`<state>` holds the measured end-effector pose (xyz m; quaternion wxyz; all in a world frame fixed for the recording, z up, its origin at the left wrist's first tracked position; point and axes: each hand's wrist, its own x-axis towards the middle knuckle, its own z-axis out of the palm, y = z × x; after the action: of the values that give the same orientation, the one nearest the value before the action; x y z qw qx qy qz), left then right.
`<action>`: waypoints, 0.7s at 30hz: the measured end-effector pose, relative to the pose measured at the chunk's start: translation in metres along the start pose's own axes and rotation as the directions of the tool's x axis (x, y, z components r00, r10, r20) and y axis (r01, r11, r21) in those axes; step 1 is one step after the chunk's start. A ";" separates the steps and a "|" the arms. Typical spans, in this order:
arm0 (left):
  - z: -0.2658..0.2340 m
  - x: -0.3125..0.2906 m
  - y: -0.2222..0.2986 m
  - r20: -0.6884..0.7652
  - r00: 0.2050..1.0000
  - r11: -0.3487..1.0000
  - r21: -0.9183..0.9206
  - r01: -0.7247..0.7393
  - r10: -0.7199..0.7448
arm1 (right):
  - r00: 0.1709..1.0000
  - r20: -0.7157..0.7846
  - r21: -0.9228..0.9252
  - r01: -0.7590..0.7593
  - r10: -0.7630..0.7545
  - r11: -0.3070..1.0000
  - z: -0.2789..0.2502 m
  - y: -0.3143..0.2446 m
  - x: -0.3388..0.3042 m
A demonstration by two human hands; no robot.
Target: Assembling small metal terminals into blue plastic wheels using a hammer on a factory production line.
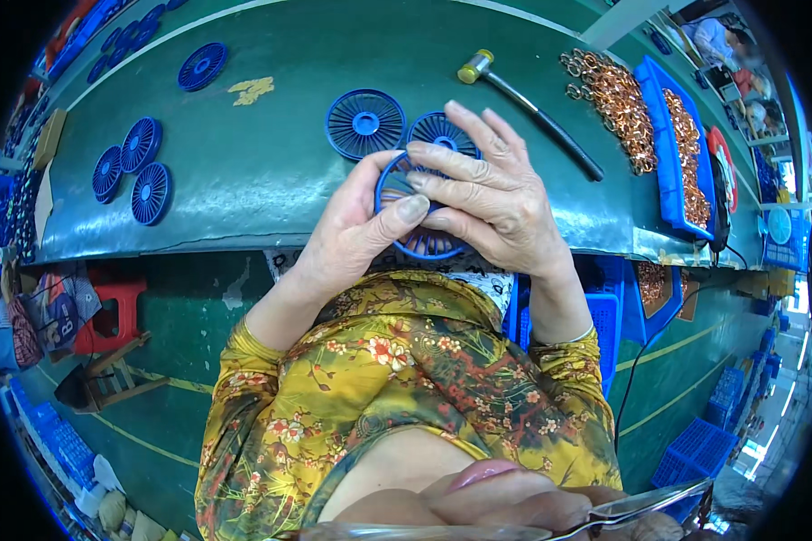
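Just above the near edge of the green table, my left hand grips a blue spoked plastic disc by its left rim, thumb across its face. My right hand reaches over the same disc from the right; its thumb and some fingers touch it, while other fingers stick up apart. The fingers hide the disc's middle, so any small part there cannot be seen. Right behind my hands, a second blue spoked disc lies flat on the table. Beside it, a third spoked disc is partly covered by my right hand.
A hammer with a yellow head lies behind my right hand. At the right, copper-coloured rings are heaped beside a blue tray holding more. Several blue discs lie at the left. A red stool stands on the floor.
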<state>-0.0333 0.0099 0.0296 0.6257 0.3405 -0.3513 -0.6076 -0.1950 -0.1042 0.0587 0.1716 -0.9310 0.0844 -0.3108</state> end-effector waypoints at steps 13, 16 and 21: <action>-0.059 0.031 0.013 0.111 0.552 -0.036 0.989 -0.145 0.827 | 0.708 -0.374 -0.516 -0.695 0.599 0.500 -0.034 0.173 -0.014; -0.081 0.032 0.016 0.091 0.600 -0.160 0.985 0.062 0.795 | 0.544 -0.295 -0.631 -0.728 0.785 0.268 -0.051 0.214 -0.032; -0.095 0.024 0.016 0.081 0.765 -0.219 0.972 0.080 0.639 | 0.657 -0.272 -0.448 -0.733 0.703 0.511 -0.055 0.213 -0.045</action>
<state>0.0562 -0.0134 -0.0057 0.3401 0.7224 -0.5844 0.1449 -0.2749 -0.3041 -0.0046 0.0228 -0.8119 0.5473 -0.2019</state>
